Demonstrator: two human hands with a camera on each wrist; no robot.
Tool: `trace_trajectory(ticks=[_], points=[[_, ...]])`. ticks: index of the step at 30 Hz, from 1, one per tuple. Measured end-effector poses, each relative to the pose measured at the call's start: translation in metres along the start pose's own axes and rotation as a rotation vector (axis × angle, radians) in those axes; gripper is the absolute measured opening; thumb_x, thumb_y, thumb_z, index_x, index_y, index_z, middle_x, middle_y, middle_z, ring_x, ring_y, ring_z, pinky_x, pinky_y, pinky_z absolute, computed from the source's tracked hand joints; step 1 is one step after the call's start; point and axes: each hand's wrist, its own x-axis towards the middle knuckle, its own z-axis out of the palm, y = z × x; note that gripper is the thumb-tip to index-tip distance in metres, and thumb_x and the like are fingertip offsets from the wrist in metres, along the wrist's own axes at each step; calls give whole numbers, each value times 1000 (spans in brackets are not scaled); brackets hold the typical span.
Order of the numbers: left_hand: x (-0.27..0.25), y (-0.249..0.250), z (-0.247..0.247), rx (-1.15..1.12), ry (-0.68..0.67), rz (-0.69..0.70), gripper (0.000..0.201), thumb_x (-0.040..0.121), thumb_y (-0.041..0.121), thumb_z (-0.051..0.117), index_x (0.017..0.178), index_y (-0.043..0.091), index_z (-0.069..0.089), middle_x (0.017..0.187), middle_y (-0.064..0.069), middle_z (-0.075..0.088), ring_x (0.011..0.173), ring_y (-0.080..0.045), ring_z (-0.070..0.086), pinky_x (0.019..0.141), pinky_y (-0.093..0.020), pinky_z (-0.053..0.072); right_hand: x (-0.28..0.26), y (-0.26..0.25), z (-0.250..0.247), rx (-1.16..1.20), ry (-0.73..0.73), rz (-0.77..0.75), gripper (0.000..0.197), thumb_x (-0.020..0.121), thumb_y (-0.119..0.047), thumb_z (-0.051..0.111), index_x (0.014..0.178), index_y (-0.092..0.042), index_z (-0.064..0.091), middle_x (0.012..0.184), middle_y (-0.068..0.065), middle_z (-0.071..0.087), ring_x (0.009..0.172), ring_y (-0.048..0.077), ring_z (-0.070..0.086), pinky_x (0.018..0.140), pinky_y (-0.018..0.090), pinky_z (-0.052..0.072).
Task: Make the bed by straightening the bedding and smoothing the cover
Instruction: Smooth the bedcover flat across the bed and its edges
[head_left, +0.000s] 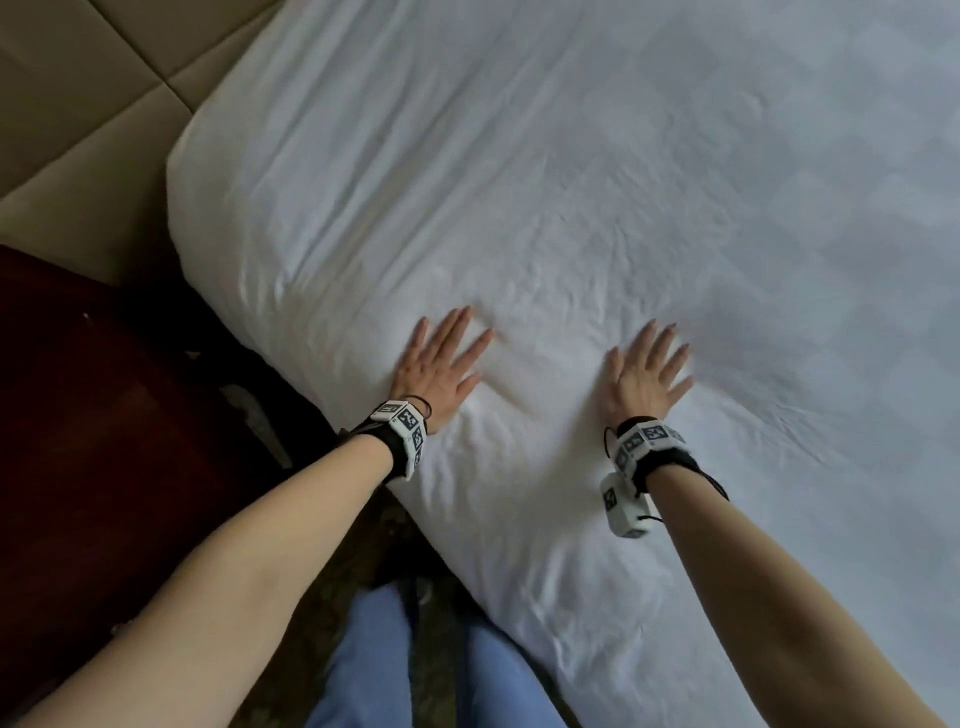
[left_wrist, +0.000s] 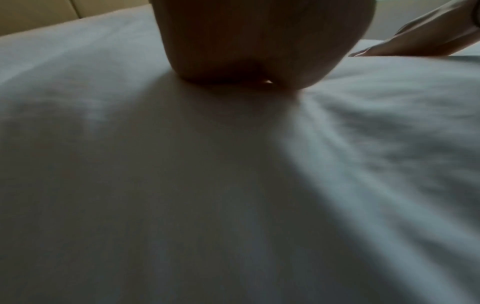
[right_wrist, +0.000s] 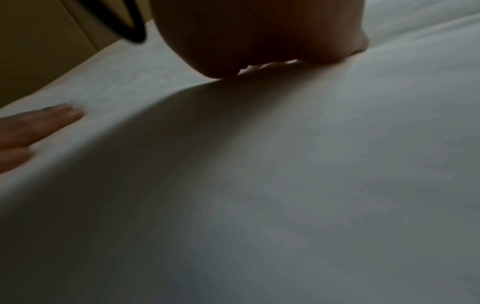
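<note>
The white cover (head_left: 571, 182) is spread over the bed, its long axis run from lower right toward the headboard (head_left: 78, 130) at upper left. Both hands are laid flat on it, left hand (head_left: 441, 364) and right hand (head_left: 647, 376), fingers (head_left: 675, 358) spread straight, nothing grasped, pointed up the bed.

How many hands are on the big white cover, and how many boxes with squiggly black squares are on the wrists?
Hands pressing flat on the white cover: 2, the left hand and the right hand.
Wrist boxes with black squares: 3, one on the left wrist, two at the right wrist.
Total: 5
</note>
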Motion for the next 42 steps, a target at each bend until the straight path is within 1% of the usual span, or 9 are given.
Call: trace_trajectory(ticks=[8, 16, 21, 25, 29, 32, 34, 37, 42], points=[[56, -146, -11, -5, 83, -151, 57, 93, 47, 8, 147, 32, -4, 160, -5, 5, 148, -18, 8, 113, -41, -16, 41, -187, 41, 44, -18, -180, 62, 99, -43, 21, 151, -28, -11, 158, -1, -21, 145, 30, -21, 115, 58, -8], [106, -300, -23, 35, 168, -292, 60, 97, 44, 25, 148, 35, -4, 161, -4, -2, 148, -17, 1, 113, -41, -16, 110, -391, 50, -42, 73, -440, 60, 99, -40, 25, 151, -32, -4, 160, -5, -13, 143, 38, -20, 111, 61, -13], [135, -372, -26, -151, 168, -471, 57, 99, 43, 31, 151, 33, 11, 161, -5, 3, 148, -19, 6, 118, -48, 4, 132, -491, 55, -125, 45, -579, 58, 99, -38, 26, 152, -33, 2, 160, -6, -7, 145, 35, -16, 111, 58, -15], [152, -401, -28, -281, 53, -523, 53, 101, 42, 24, 151, 32, 10, 160, -1, 6, 148, -21, 9, 117, -47, 13, 147, -538, 49, -302, -126, -760, 58, 99, -33, 31, 152, -30, 8, 161, -4, -4, 147, 28, -12, 114, 54, -13], [160, -394, -40, -253, 74, -510, 52, 98, 30, 33, 149, 21, 26, 153, -13, 28, 141, -29, 28, 113, -45, 24, 153, -547, 20, -287, -256, -802, 55, 98, -24, 38, 151, -20, 22, 161, 2, 4, 149, 22, 1, 121, 45, 0], [173, -369, -65, -277, 128, -533, 56, 90, 13, 46, 144, 8, 33, 146, -19, 35, 134, -37, 35, 112, -49, 26, 153, -517, -12, -132, -94, -787, 55, 98, -17, 39, 150, -16, 23, 161, 6, 4, 149, 22, 2, 121, 42, 5], [188, -346, -84, -309, 163, -486, 63, 88, 13, 48, 147, 8, 27, 152, -16, 27, 139, -33, 27, 116, -47, 19, 155, -485, -34, -69, 57, -736, 57, 96, -13, 40, 150, -15, 22, 161, 8, 3, 149, 22, 1, 122, 41, 4], [215, -301, -112, -340, 204, -358, 65, 93, 17, 42, 151, 14, 14, 159, -7, 12, 147, -22, 12, 119, -43, 5, 162, -425, -65, -9, 269, -552, 63, 95, -13, 39, 152, -14, 13, 161, 7, 1, 149, 22, -1, 122, 41, 1], [244, -241, -142, -286, 194, -40, 65, 96, 26, 39, 152, 20, 8, 160, -3, 3, 149, -22, 4, 119, -47, 3, 173, -321, -95, 82, 434, -64, 66, 98, -25, 33, 152, -12, -2, 160, 7, -7, 148, 25, -6, 119, 42, -1]])
